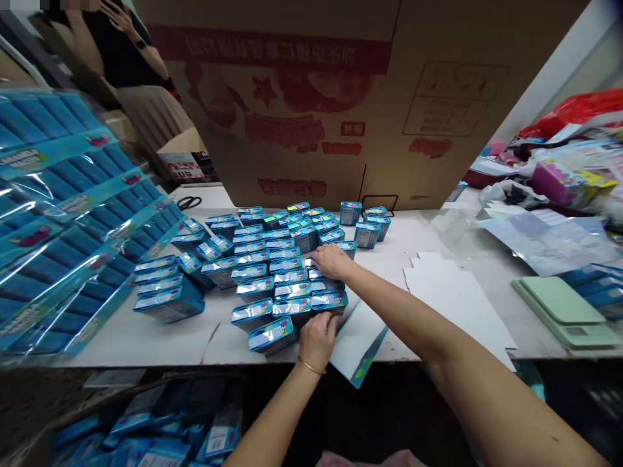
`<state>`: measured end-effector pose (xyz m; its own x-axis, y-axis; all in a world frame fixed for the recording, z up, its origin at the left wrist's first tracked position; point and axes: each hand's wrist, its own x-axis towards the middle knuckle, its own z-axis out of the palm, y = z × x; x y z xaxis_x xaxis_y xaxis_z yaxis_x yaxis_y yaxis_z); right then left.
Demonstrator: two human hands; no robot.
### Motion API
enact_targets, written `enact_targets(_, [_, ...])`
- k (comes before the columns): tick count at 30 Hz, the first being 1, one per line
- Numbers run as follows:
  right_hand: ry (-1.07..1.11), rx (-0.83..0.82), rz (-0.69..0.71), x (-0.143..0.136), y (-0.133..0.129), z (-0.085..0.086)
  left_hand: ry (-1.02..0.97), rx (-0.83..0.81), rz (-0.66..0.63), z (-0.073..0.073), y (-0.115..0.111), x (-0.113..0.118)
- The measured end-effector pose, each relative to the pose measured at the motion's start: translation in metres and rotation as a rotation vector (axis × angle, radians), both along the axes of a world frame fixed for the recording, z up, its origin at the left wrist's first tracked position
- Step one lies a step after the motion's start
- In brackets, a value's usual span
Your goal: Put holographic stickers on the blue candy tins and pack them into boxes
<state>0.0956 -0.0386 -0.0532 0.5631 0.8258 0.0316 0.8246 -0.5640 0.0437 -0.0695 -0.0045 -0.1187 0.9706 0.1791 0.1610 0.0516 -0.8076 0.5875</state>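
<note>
Many small blue boxes [254, 287] stand upright in rows on the white table [219, 344]. My left hand [317, 337], with a gold bracelet at the wrist, is closed at the near end of the rows, against the side of a blue box [329, 300]; whether it grips anything is hidden. Farther back, my right hand [333, 261] lies over the right edge of the rows, fingers bent down together onto the box tops; what is under them is mostly covered. A flat white and blue card [359, 344] lies beneath my forearm, partly over the table's front edge.
A large cardboard carton [316, 117] stands at the back. Wrapped blue packs [73, 214] rise at left, near black scissors [189, 202]. White sheets [452, 298] and a green scale [559, 308] lie at right. More boxes [160, 421] fill a container below. A person [131, 58] stands behind.
</note>
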Motion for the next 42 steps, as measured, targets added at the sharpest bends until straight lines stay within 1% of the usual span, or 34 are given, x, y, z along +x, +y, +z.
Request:
enact_targets(3, [0.12, -0.047, -0.052, 0.003, -0.008, 0.005, 0.0, 0.035, 0.021, -0.003, 0.007, -0.011])
enact_targets(6, [0.277, 0.017, -0.116, 0.008, -0.022, 0.0, -0.041, 0.088, 0.017, -0.004, 0.016, -0.019])
enact_targets(7, [0.353, 0.069, -0.137, 0.009, -0.029, -0.005, -0.069, 0.097, 0.011, -0.005, 0.019, -0.021])
enact_targets(9, [0.547, 0.241, -0.191, 0.01, -0.043, -0.018, -0.137, 0.107, 0.02, -0.008, 0.026, -0.025])
enact_targets(11, [0.764, 0.468, -0.25, 0.006, -0.057, -0.029, -0.2, 0.099, 0.068, -0.013, 0.03, -0.026])
enact_targets(13, [0.943, 0.646, -0.284, -0.001, -0.068, -0.036, -0.25, 0.057, 0.135, -0.021, 0.032, -0.026])
enact_targets(15, [1.049, 0.725, -0.298, -0.008, -0.074, -0.035, -0.282, -0.014, 0.195, -0.031, 0.03, -0.026])
enact_targets(18, [1.096, 0.792, -0.33, -0.012, -0.075, -0.031, -0.315, -0.137, 0.259, -0.042, 0.024, -0.024])
enact_targets(20, [1.134, 0.829, -0.344, -0.011, -0.075, -0.032, -0.328, -0.194, 0.273, -0.045, 0.019, -0.023])
enact_targets(22, [1.187, 0.864, -0.342, -0.008, -0.074, -0.039, -0.347, -0.188, 0.277, -0.045, 0.015, -0.021])
enact_targets(23, [1.192, 0.888, -0.345, -0.007, -0.073, -0.044, -0.366, -0.162, 0.285, -0.045, 0.013, -0.02])
enact_targets(25, [1.125, 0.94, -0.364, -0.006, -0.07, -0.055, -0.427, -0.114, 0.307, -0.044, 0.01, -0.017])
enact_targets(26, [1.061, 0.958, -0.375, -0.007, -0.067, -0.059, -0.455, -0.117, 0.316, -0.045, 0.009, -0.016])
enact_targets(28, [0.922, 0.963, -0.392, -0.01, -0.063, -0.062, -0.455, -0.194, 0.331, -0.046, 0.008, -0.013])
enact_targets(30, [0.819, 0.942, -0.379, -0.014, -0.061, -0.054, -0.39, -0.282, 0.345, -0.046, 0.007, -0.011])
enact_targets(32, [0.733, 0.937, -0.35, -0.019, -0.064, -0.038, -0.344, -0.289, 0.355, -0.042, 0.005, -0.009])
enact_targets(34, [0.66, 0.967, -0.324, -0.025, -0.075, -0.017, -0.366, -0.233, 0.336, -0.032, 0.0, -0.008])
enact_targets(37, [0.599, 1.089, -0.358, -0.038, -0.103, 0.007, -0.439, -0.158, 0.222, -0.011, -0.013, -0.009])
enact_targets(39, [0.588, 1.193, -0.421, -0.049, -0.126, 0.014, -0.464, -0.128, 0.112, 0.003, -0.025, -0.011])
enact_targets(41, [0.605, 1.272, -0.486, -0.059, -0.147, 0.012, -0.475, -0.104, 0.023, 0.011, -0.038, -0.016])
enact_targets(42, [0.624, 1.299, -0.517, -0.064, -0.156, 0.008, -0.473, -0.092, -0.009, 0.012, -0.045, -0.018])
